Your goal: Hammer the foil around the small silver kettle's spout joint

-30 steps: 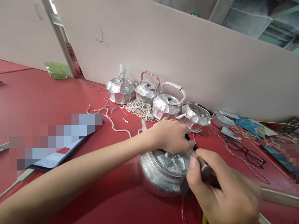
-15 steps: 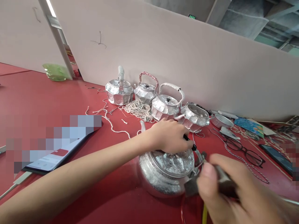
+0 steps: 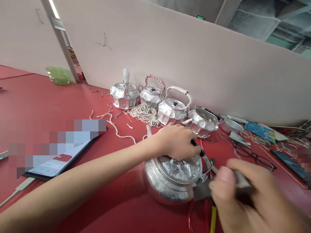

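Observation:
A silver, textured kettle (image 3: 167, 184) with its lid on stands on the red table near the middle of the view. My left hand (image 3: 176, 140) reaches across the lid and is closed around the kettle's black handle. The spout points up and to the left, past my wrist. My right hand (image 3: 245, 197), blurred by motion, is closed on a dark, flat-ended tool (image 3: 202, 191). The tool's end is against or just beside the kettle's right side; whether they touch I cannot tell. The rest of the tool is hidden in my fist.
Several faceted silver kettles (image 3: 171, 113) line the white partition at the back, with a heap of cord (image 3: 143, 114) before them. A phone (image 3: 63, 161) lies left. At right are glasses (image 3: 255, 156), another phone (image 3: 289, 165) and a yellow-handled tool (image 3: 213, 220).
My right hand has shifted slightly right with the dark tool, showing more of the yellow-handled tool. My left hand and the kettle hold their places.

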The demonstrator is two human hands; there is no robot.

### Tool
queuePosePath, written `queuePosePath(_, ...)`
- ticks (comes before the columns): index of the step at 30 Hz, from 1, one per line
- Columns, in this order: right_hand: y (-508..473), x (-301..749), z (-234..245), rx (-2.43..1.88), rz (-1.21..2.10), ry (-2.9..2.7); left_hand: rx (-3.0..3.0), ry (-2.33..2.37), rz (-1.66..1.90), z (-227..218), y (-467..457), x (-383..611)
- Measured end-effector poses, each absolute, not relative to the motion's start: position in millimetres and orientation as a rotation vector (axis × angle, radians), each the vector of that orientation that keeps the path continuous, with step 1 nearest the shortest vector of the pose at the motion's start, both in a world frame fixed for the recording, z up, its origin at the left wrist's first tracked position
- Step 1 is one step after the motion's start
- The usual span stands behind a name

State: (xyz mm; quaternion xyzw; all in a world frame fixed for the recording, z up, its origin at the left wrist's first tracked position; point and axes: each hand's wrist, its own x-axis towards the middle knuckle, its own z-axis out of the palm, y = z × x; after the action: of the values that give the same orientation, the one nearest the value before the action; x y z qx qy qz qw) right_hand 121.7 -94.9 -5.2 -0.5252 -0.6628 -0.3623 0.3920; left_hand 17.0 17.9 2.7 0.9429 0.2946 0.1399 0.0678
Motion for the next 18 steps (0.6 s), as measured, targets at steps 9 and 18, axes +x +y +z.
queuePosePath(9, -93.6, 119.8, -7.7, -1.302, -0.865, -1.722, 2.848, 0.882, 0.435, 2.1, 17.5, 16.9)
queuePosePath(18, -94.1, 118.7, -7.2, -1.280, -0.862, -1.668, 2.847, 0.878, 0.428, 2.0, 19.0, 16.6)
